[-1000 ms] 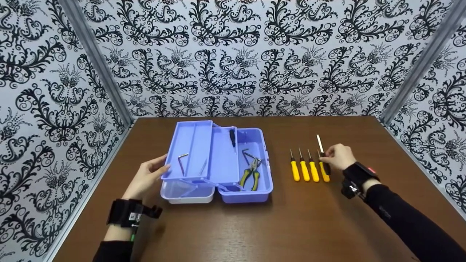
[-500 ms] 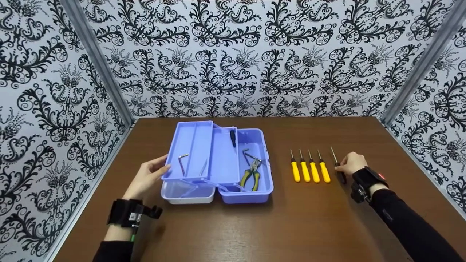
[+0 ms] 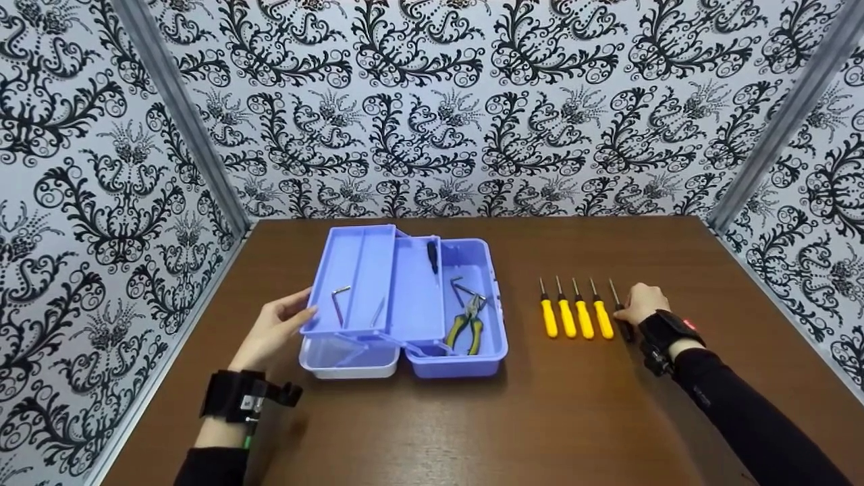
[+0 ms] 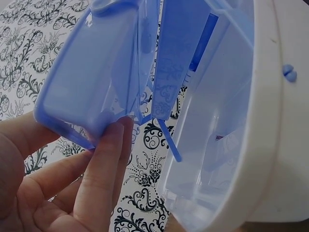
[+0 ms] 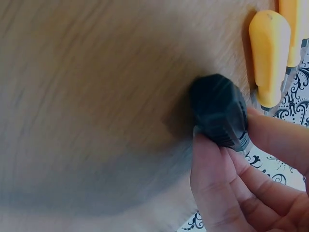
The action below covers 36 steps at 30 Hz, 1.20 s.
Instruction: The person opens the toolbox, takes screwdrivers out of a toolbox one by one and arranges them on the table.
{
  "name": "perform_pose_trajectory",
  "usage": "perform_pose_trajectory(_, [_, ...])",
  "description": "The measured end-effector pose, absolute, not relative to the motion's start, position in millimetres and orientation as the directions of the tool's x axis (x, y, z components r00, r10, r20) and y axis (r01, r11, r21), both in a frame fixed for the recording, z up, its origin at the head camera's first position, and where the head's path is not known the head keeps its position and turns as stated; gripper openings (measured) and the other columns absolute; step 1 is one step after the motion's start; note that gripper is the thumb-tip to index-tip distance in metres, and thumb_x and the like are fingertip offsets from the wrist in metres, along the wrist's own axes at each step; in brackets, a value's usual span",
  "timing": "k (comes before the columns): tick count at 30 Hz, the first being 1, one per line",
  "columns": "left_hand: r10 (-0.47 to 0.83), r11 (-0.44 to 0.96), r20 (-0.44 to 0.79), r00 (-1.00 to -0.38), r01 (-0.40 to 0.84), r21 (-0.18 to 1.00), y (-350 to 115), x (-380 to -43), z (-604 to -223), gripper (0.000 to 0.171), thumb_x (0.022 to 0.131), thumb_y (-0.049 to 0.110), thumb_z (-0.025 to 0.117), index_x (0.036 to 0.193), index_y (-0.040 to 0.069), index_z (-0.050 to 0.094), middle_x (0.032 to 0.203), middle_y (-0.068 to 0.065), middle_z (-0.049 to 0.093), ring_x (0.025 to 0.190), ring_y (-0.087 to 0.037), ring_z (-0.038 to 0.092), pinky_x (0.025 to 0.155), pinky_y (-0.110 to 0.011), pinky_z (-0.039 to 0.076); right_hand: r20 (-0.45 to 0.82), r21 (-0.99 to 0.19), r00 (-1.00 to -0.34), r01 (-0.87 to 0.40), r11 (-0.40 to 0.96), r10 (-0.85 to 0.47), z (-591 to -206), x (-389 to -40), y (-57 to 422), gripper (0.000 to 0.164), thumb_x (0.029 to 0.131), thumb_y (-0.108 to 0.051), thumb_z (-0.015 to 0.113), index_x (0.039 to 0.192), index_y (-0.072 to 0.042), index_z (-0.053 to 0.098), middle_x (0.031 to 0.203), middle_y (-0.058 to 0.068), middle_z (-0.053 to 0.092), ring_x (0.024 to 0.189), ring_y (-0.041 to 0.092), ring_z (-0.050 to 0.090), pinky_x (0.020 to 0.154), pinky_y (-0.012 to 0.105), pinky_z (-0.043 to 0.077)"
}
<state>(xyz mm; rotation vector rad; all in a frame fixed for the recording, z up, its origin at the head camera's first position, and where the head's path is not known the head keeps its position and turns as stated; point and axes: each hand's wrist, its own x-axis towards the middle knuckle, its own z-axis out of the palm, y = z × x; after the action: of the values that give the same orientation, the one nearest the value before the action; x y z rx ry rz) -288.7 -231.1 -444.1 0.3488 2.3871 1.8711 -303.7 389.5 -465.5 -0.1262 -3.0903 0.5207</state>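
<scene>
My left hand point(image 3: 270, 331) holds the left edge of the upper tray point(image 3: 345, 256) of an opened lilac toolbox point(image 3: 455, 368). In the left wrist view, thumb and fingers pinch the tray's corner point(image 4: 72, 106). At the right, my right hand point(image 3: 644, 304) pinches a black-handled screwdriver point(image 3: 626, 331), its shaft pointing to the back of the table. It lies beside a row of several yellow-handled screwdrivers point(image 3: 584, 320), roughly in line with them. The right wrist view shows the butt of the black handle point(image 5: 219, 108) between thumb and fingers, close to the tabletop.
Pliers with yellow-green grips point(image 3: 466, 331) and an L-shaped key point(image 3: 462, 289) lie in the toolbox's deep base. Another L-shaped key point(image 3: 338, 307) sits in the upper tray, a black-handled tool point(image 3: 433, 258) in the middle one. A whitish translucent lid point(image 3: 351, 370) rests under the trays.
From above the rightmost yellow screwdriver, my right hand moved right and lowered the black screwdriver to the table, then shifted it slightly left towards the row. My left hand stayed put.
</scene>
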Motion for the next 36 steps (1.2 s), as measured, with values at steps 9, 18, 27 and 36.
perform_pose_trajectory(9, [0.258,0.225,0.078,-0.963,0.139,0.964,-230.7,-290.2,-443.4,0.054,0.101,0.013,0.057,0.148,-0.006,0.038,0.141,-0.032,0.051,0.093,-0.004,0.068,0.084,-0.019,0.057,-0.025,-0.309,-0.996,0.087,0.947,0.084,-469.0,-306.3,388.6,0.027,0.080,-0.012,0.077,0.070,0.006,0.060,0.072,0.022,0.063,0.071,0.040,0.063,0.067,0.048,0.054])
perform_pose_trajectory(18, [0.257,0.210,0.073,-0.964,0.130,0.969,-229.9,-290.6,-443.9,0.054,0.100,0.012,0.057,0.147,-0.008,0.037,0.139,-0.035,0.050,0.092,-0.005,0.069,0.083,-0.021,0.058,-0.047,-0.309,-0.996,0.092,0.947,0.081,-469.5,-308.0,388.8,0.027,0.081,-0.013,0.076,0.071,0.006,0.059,0.066,0.015,0.057,0.063,0.031,0.058,0.061,0.039,0.050])
perform_pose_trajectory(27, [0.243,0.214,0.087,-0.966,0.140,0.967,-230.6,-289.2,-444.5,0.053,0.100,0.011,0.057,0.146,-0.008,0.039,0.139,-0.034,0.052,0.094,-0.007,0.069,0.085,-0.020,0.057,-0.071,-0.296,-0.995,0.088,0.951,0.070,-464.9,-307.0,387.4,0.030,0.081,-0.014,0.078,0.079,0.010,0.059,0.073,0.021,0.061,0.068,0.035,0.061,0.063,0.042,0.052])
perform_pose_trajectory(36, [0.243,0.218,0.086,-0.966,0.140,0.966,-231.2,-288.3,-444.5,0.054,0.100,0.012,0.058,0.146,-0.008,0.039,0.140,-0.033,0.050,0.096,-0.005,0.068,0.086,-0.019,0.056,-0.048,-0.307,-0.997,0.079,0.949,0.067,-466.6,-309.7,388.7,0.028,0.080,-0.010,0.077,0.079,0.010,0.059,0.075,0.023,0.062,0.071,0.039,0.062,0.064,0.046,0.053])
